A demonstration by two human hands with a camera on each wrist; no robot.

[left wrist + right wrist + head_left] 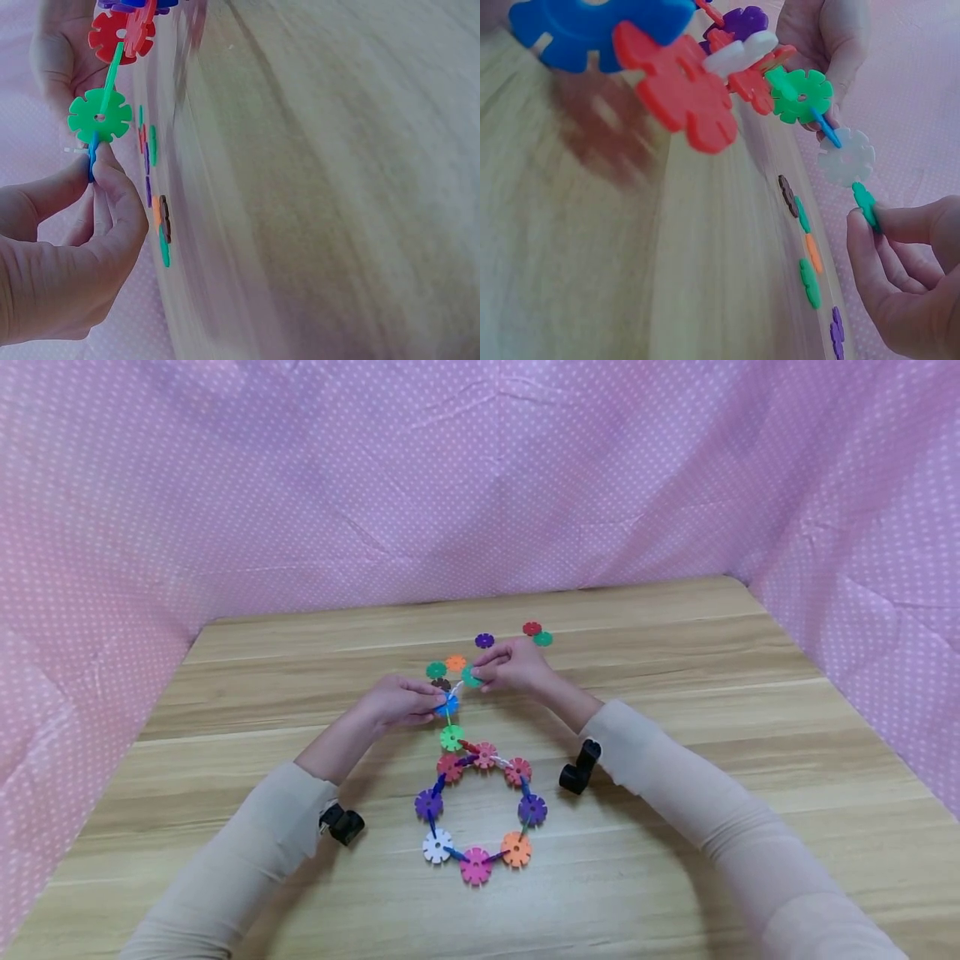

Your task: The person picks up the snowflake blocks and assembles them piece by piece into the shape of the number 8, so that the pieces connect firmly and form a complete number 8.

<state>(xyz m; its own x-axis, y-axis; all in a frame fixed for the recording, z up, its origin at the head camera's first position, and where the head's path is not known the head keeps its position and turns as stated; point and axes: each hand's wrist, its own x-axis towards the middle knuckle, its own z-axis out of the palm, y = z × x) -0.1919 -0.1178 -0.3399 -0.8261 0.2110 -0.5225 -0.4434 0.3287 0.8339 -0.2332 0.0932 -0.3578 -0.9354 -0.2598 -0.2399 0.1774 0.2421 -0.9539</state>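
Note:
My left hand (399, 701) pinches a blue notched plastic disc (450, 707) between thumb and fingers. From it a bright green disc (86, 118) leads to a ring of interlocked flower-like discs, with a pink disc (475, 875) at its near end. A white disc (836, 161) joins the far side of the blue one. At its outer edge, my right hand (516, 667) pinches a teal green disc (865, 206) that touches the white one. Whether its slots are fully seated I cannot tell. In the right wrist view part of the ring looms close to the camera.
Beyond the hands lie loose discs: a teal (436, 670), an orange (455, 662) and a brown one (438, 684) close together, a purple one (480, 641), and a red (532, 627) beside another teal (545, 640). Pink dotted cloth (480, 485) surrounds the wooden table (300, 647).

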